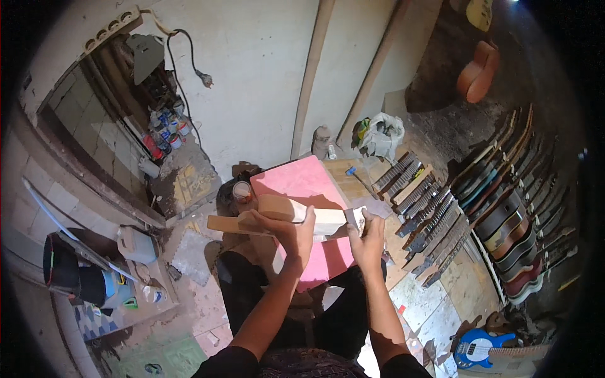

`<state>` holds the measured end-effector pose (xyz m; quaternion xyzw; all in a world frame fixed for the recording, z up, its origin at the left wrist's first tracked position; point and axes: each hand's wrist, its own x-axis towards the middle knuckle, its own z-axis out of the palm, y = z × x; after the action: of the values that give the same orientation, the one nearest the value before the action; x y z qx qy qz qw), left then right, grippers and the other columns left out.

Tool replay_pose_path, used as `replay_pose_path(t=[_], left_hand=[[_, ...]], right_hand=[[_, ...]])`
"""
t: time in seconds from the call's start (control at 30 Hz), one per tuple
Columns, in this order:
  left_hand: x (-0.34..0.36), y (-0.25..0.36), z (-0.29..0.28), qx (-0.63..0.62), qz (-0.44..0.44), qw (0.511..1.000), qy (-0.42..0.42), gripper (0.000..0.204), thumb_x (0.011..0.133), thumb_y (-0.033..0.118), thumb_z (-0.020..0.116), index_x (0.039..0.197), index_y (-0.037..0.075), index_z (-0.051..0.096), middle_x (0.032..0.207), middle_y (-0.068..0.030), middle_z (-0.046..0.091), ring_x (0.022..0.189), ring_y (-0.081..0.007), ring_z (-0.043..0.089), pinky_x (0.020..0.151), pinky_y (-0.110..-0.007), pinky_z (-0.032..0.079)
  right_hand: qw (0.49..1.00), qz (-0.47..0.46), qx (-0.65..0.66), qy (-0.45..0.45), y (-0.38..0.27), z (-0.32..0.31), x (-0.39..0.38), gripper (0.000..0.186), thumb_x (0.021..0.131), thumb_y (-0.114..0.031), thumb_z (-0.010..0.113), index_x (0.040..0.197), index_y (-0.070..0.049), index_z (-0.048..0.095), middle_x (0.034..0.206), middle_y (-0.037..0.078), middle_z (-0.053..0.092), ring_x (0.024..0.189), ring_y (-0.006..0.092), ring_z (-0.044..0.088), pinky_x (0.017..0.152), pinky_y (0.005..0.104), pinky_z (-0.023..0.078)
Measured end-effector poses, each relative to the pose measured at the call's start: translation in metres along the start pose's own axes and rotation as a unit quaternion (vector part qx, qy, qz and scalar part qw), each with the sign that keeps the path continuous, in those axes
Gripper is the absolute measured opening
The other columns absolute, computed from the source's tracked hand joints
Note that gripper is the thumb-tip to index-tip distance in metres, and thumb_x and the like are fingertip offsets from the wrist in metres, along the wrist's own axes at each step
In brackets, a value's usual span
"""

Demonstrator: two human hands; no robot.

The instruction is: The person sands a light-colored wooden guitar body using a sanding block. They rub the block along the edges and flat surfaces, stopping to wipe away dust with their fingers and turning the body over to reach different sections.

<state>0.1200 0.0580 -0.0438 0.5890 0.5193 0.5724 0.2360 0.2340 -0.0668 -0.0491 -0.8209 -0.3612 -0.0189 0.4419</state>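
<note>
A pale, unpainted wooden piece [283,208], with a rounded block-like part and a longer flat part to the left, lies level across my lap. My left hand [293,232] wraps round its middle, thumb on the near face. At its right end my right hand [368,238] pinches a grey sheet that looks like sandpaper [354,218], folded over the wood. The fingers behind the wood are hidden. Underneath is a pink board [296,176], with the wood's shadow falling on it.
A small round jar [241,191] stands left of the board. Rows of small guitar necks [435,220] lie to the right, beside several miniature guitars [504,233]. A blue miniature guitar [474,348] is at lower right. Buckets [63,264] and a white jerrycan [136,244] stand left.
</note>
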Motion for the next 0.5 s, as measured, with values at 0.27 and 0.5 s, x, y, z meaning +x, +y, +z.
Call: replay_pose_path(t=[0.27, 0.5], left_hand=[[0.037, -0.035, -0.019, -0.215, -0.005, 0.976, -0.037, 0.08, 0.096, 0.019, 0.079, 0.157, 0.002, 0.03, 0.151, -0.0233, 0.042, 0.138, -0.0353, 0.047, 0.117, -0.046, 0.039], [0.058, -0.036, -0.039, -0.304, -0.046, 0.936, -0.172, 0.034, 0.114, 0.026, 0.052, 0.137, 0.003, 0.058, 0.125, -0.007, 0.06, 0.111, -0.0153, 0.056, 0.098, -0.032, 0.048]], right_hand=[[0.998, -0.033, 0.048, 0.019, 0.002, 0.014, -0.001, 0.054, 0.088, -0.016, 0.08, 0.134, 0.001, 0.057, 0.122, 0.022, 0.057, 0.112, 0.0401, 0.062, 0.096, 0.0455, 0.052], [0.997, 0.008, 0.072, 0.023, 0.017, 0.014, 0.014, 0.052, 0.09, -0.013, 0.077, 0.135, 0.004, 0.056, 0.124, 0.024, 0.057, 0.115, 0.0386, 0.062, 0.101, 0.0437, 0.05]])
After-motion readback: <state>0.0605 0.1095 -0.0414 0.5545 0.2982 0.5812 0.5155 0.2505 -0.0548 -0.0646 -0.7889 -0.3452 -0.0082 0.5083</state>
